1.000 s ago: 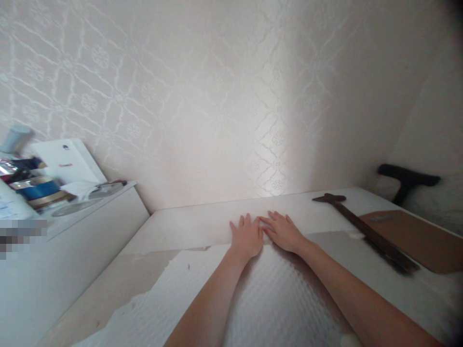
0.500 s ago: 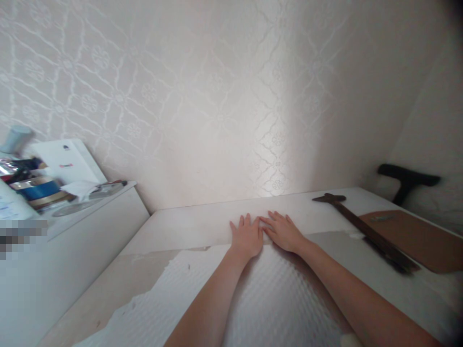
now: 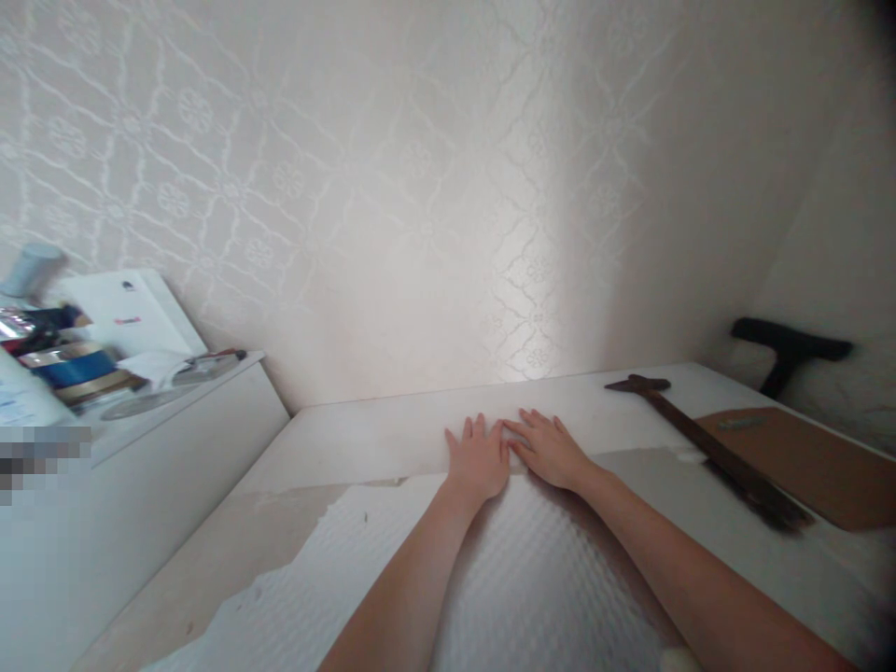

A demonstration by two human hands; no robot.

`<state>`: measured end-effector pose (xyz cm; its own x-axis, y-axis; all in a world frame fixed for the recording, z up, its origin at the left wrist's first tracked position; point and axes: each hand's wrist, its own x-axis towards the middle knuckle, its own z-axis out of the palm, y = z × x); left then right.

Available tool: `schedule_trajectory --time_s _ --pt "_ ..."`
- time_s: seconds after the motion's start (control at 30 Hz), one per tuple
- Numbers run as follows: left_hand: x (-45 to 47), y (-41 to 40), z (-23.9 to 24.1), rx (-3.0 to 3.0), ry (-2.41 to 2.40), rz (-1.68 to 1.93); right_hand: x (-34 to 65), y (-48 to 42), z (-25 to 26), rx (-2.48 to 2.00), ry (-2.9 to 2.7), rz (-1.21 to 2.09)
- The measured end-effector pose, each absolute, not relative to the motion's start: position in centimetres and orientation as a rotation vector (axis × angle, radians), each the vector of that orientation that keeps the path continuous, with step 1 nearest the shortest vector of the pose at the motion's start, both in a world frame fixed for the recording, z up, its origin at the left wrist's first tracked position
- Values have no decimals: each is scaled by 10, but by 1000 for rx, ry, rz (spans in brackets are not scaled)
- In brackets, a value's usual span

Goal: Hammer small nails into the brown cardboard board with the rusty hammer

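Note:
My left hand (image 3: 480, 459) lies flat with its fingers spread on the white tabletop (image 3: 371, 439). Beside it my right hand (image 3: 553, 450) also rests flat, its thumb and fingertips close to or touching the left hand. Both palms sit around the far edge of a white textured sheet (image 3: 532, 597), which has a ragged left edge and stretches back toward me under my forearms. Neither hand grasps anything. To the right of my right hand lies a dark hammer-shaped tool (image 3: 690, 431) with a long brown handle.
A brown board (image 3: 805, 462) lies at the right, with a black T-shaped handle (image 3: 791, 345) beyond the table edge. On the left, a white cabinet (image 3: 189, 467) carries a white box (image 3: 133, 313), a blue tape roll (image 3: 80, 367) and clutter. A patterned wall (image 3: 420, 233) rises behind.

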<state>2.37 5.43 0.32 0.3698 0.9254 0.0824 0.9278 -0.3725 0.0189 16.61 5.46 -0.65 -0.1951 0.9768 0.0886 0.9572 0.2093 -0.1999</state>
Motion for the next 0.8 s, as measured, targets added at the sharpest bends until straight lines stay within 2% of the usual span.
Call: schedule_trajectory --time_s 0.8 --pt "24 55 3 -2590 -1756 -139 166 54 -6 -1859 -2283 148"
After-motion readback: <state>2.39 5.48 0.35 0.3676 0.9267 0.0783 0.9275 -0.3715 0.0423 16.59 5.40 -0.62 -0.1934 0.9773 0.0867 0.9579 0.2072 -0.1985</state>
